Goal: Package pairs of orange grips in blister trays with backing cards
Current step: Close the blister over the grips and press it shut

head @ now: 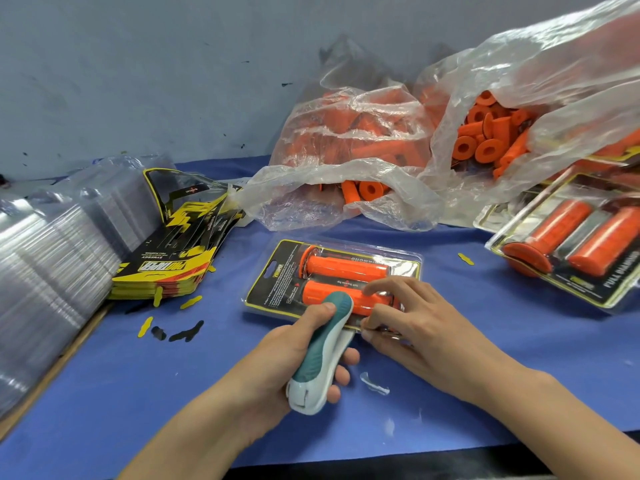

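Note:
A clear blister pack (332,278) with a black-and-yellow backing card lies on the blue table. It holds two orange grips (346,268) side by side. My left hand (294,355) grips a teal and white stapler (322,355), whose nose sits on the pack's near edge. My right hand (408,320) pinches that near edge beside the stapler, its index finger lying on the nearer grip.
Backing cards (173,244) are stacked at left beside piles of empty clear trays (52,258). Two plastic bags of loose orange grips (346,147) (491,133) stand at the back. Finished packs (568,244) lie at right. Card scraps (183,332) litter the blue cloth (138,393).

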